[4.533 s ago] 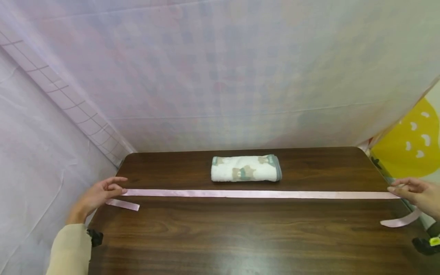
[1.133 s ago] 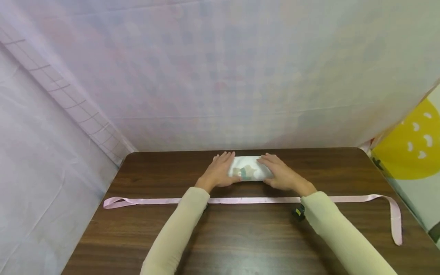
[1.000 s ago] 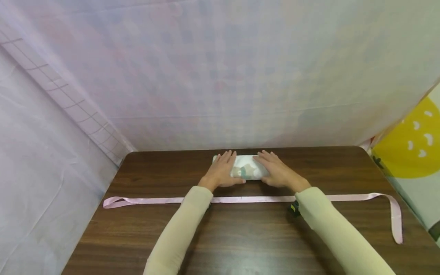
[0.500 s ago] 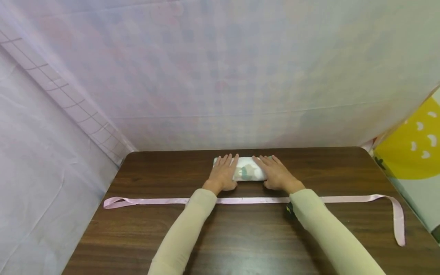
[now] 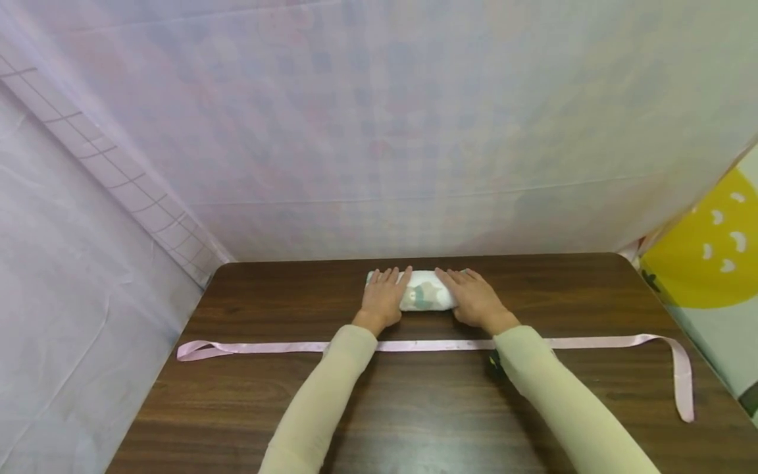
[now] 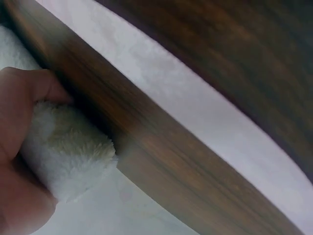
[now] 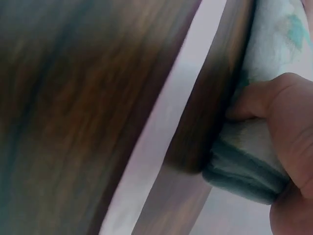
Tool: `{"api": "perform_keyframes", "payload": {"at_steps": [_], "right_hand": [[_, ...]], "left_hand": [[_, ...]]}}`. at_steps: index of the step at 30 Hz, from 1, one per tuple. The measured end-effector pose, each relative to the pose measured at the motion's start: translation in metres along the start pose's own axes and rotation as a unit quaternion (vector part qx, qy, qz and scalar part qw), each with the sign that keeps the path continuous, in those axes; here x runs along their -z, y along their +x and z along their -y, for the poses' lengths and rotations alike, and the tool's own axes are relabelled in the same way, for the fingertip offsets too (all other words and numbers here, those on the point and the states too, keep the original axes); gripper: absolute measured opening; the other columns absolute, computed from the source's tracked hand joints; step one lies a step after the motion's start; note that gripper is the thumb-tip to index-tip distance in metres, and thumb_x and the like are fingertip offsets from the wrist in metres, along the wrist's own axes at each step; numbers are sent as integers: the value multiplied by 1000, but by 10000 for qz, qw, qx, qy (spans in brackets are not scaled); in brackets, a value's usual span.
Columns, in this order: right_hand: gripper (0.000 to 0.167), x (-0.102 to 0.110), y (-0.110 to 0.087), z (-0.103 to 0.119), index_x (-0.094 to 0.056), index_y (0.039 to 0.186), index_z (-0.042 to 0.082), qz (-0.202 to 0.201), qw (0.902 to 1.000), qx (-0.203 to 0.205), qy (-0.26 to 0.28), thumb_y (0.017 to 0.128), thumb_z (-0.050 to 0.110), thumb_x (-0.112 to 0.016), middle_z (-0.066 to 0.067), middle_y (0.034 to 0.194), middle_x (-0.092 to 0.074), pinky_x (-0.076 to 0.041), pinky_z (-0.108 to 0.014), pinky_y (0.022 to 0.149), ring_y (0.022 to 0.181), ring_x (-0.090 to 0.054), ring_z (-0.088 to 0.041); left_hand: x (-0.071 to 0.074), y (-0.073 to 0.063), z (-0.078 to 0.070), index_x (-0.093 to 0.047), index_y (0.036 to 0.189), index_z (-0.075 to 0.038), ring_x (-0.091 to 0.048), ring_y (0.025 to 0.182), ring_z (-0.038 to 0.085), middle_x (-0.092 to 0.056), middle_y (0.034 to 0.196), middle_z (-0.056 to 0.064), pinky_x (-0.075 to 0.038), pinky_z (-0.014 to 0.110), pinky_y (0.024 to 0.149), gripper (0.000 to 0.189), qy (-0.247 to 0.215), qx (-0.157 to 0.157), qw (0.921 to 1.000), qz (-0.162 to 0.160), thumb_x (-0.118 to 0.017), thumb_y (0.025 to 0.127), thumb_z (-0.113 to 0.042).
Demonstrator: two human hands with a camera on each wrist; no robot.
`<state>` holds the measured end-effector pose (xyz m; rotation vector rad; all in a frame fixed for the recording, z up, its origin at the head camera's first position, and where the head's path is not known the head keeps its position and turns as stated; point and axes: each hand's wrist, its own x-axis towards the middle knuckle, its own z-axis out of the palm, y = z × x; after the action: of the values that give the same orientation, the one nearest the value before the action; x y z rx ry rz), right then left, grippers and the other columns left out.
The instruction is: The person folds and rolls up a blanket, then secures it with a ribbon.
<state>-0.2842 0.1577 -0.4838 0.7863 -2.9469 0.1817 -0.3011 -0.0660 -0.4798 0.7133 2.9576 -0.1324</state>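
A rolled towel [image 5: 425, 296], white with beige and green bear prints, lies near the back of the table. My left hand [image 5: 383, 296] grips its left part, fingers over the top; in the left wrist view the thumb [image 6: 41, 85] is bent down against the near side. On the right part, my right hand [image 5: 474, 299] holds the roll the same way, its thumb [image 7: 254, 98] at the near side beside the green-edged end [image 7: 244, 171]. A pink satin ribbon [image 5: 426, 345] stretches across the table in front of the towel, passing under both forearms.
The ribbon's left end folds back in a loop [image 5: 198, 350]; its right end [image 5: 683, 388] curves toward the front. The brown wooden table [image 5: 414, 408] meets a pale curtain [image 5: 379, 164] at the back. A yellow printed shape [image 5: 710, 250] is on the right.
Both hands have let go of the ribbon, which now lies on the table, and have moved inward onto the towel. Over the last second the thumbs have tucked in against its near side.
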Motion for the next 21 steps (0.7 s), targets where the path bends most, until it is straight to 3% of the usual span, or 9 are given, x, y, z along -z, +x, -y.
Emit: {"api": "perform_keyframes", "payload": {"at_steps": [14, 21], "right_hand": [[88, -2, -3, -7, -37, 151, 7, -259, 9960, 419, -745, 72, -1, -76, -22, 133, -58, -34, -53, 112, 123, -53, -40], [89, 4, -8, -13, -41, 148, 8, -862, 9880, 797, -1000, 69, 9, -83, -17, 130, -61, -33, -54, 112, 122, -54, -40]], "left_hand": [[5, 1, 3, -16, 160, -21, -34, 146, 24, -35, 159, 5, -21, 46, 120, 96, 255, -186, 9994, -107, -76, 85, -25], [9, 0, 11, -20, 159, -19, -34, 145, 25, -37, 158, 6, -22, 46, 120, 94, 10, -374, 9986, -386, -77, 85, -21]]}}
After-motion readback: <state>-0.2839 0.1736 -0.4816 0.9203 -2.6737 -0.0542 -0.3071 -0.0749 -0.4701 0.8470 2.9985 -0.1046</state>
